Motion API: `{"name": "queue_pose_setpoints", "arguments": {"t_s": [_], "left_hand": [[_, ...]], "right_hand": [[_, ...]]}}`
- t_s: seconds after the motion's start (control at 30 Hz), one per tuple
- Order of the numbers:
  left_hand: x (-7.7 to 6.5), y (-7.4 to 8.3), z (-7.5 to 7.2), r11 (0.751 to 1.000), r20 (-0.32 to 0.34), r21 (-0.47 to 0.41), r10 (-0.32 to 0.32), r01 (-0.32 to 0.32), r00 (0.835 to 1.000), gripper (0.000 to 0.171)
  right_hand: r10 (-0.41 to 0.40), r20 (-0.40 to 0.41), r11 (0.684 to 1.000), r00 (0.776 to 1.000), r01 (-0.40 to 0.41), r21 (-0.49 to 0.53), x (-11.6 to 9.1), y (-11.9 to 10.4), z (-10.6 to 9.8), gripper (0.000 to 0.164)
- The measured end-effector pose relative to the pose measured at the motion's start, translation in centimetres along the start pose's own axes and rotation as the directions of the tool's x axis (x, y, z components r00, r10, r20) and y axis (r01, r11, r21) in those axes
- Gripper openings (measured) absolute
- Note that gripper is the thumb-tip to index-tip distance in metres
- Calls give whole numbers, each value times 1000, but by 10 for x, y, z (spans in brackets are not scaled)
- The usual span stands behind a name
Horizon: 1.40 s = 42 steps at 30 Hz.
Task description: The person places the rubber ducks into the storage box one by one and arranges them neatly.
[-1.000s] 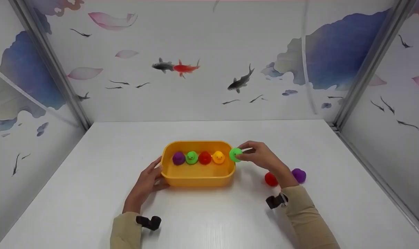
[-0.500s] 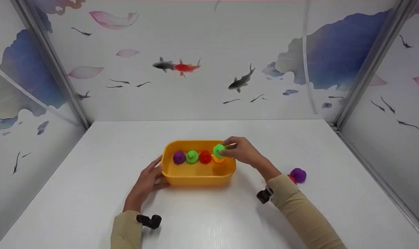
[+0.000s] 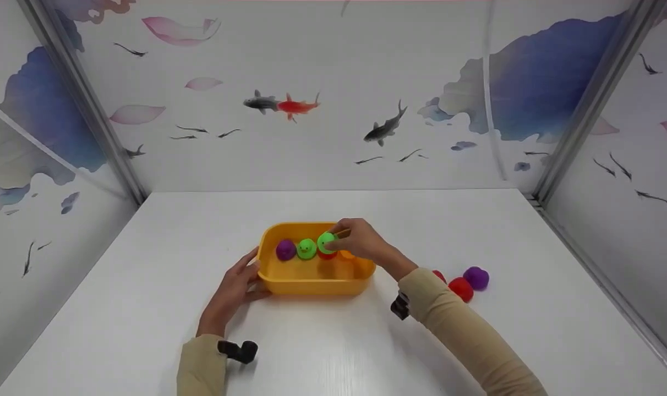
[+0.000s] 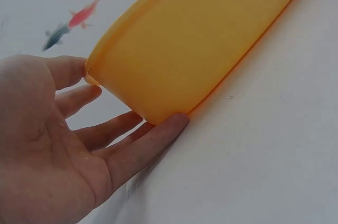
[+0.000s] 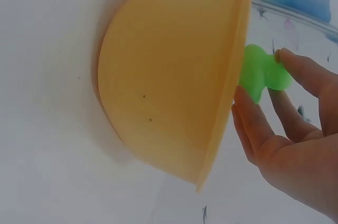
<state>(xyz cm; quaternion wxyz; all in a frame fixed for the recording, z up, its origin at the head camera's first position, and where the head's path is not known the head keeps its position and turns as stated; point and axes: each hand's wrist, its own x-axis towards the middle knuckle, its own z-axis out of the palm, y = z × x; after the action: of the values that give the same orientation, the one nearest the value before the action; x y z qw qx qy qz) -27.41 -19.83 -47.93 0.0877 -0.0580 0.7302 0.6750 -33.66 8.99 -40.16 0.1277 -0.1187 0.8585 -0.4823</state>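
A yellow plastic tub [image 3: 311, 287] stands on the white table. Standing in a row inside it are a purple toy duck [image 3: 285, 249], a green toy duck [image 3: 306, 249], a red toy duck [image 3: 327, 256] and an orange toy duck [image 3: 347, 254]; the last two are partly covered. My right hand [image 3: 365, 242] pinches a second green duck [image 5: 266, 71] between thumb and fingers, over the tub above the red one. At the tub's left end, my left hand [image 4: 68, 139] rests its extended fingers against the outer wall and rim.
On the table to the right, a purple duck [image 3: 476, 278] and a red duck [image 3: 461, 289] lie beside my right forearm. Another red piece [image 3: 439, 275] is mostly hidden by the sleeve. A white wall [image 3: 333, 165] with painted fish rises behind the table.
My right hand has carried the green duck leftward, from the tub's right rim to above the red duck. The left hand and tub have stayed put.
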Motion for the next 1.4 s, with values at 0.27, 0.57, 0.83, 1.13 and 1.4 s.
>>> {"name": "queue_pose_setpoints", "arguments": {"t_s": [0.27,0.57,0.83,1.13,1.4], "left_hand": [[0,0,0,1000,-1,-3,3,-3,1000,52],[0,1,2,1000,-1,11,-9,9,1000,52],[-1,1,2,1000,9,21,2,-3,1000,53],[-1,1,2,999,-4,49,9,-9,1000,53],[0,2,2,1000,1,31,2,-2,1000,52]], "right_hand": [[-7,40,1000,999,7,-13,5,-5,28,34],[-16,51,999,999,18,-35,13,-7,49,32],[61,64,998,996,-61,1,21,-14,65,28],[60,55,998,997,-59,-20,25,-19,83,23],[86,87,996,992,-89,25,27,-18,94,22]]}}
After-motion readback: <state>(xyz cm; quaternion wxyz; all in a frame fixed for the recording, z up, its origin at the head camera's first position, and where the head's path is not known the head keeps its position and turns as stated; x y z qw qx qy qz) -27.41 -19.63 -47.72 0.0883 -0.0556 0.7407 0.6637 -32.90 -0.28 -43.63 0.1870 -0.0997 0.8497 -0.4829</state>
